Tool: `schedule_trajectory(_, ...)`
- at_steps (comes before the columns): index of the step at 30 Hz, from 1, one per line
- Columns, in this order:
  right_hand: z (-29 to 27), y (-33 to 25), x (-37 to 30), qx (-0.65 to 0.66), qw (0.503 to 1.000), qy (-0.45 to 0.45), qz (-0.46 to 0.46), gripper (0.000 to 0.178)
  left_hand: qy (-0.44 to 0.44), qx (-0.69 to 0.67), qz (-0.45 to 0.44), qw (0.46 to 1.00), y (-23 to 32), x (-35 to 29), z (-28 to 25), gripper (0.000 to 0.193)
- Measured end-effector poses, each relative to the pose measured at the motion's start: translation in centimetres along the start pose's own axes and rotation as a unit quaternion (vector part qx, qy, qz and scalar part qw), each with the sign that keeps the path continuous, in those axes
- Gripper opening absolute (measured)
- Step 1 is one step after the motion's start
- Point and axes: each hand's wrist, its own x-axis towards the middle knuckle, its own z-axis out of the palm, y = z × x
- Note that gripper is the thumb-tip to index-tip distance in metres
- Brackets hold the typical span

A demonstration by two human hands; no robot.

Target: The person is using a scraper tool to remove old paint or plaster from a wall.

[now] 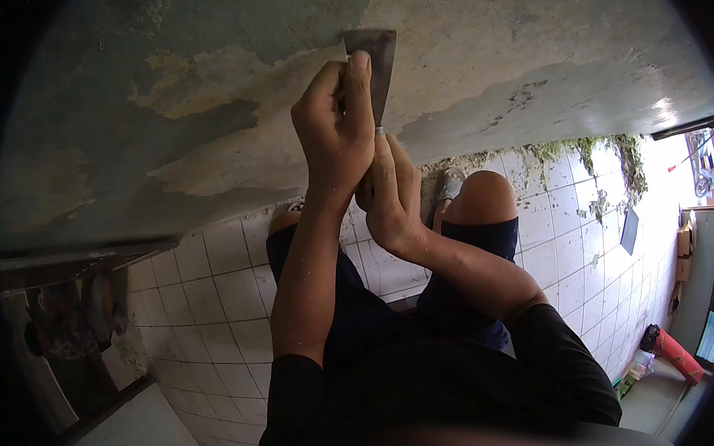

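A scraper (382,73) with a wide, dark metal blade points away from me, its broad edge at the wall (244,67). My right hand (394,197) is closed round the handle, which is mostly hidden by the fingers. Further up, my left hand (337,130) is closed on the blade's left side, thumb pressed along the metal. Both hands touch near the base of the blade. Old green-grey coating covers the wall in uneven patches, with paler tan areas between them.
White floor tiles (218,297) lie below, around my bent legs. Peeled flakes (630,167) are heaped along the wall's foot at right. A flat grey piece (630,231) lies beside them. A red cylinder (676,355) is at far right; a dark doorway opens at left.
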Motion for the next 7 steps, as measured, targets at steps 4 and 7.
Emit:
schedule_trajectory(4,0.29,-0.76,0.28,0.004,1.0,0.008,-0.024,0.038,0.008,-0.02,0.018,1.0,-0.38,0.48,0.02,0.044)
schedule_trajectory(7,0.02,-0.02,0.04,-0.005,1.0,0.002,-0.021,0.039,-0.006,0.02,-0.028,0.999,0.25,-0.43,-0.31,0.039)
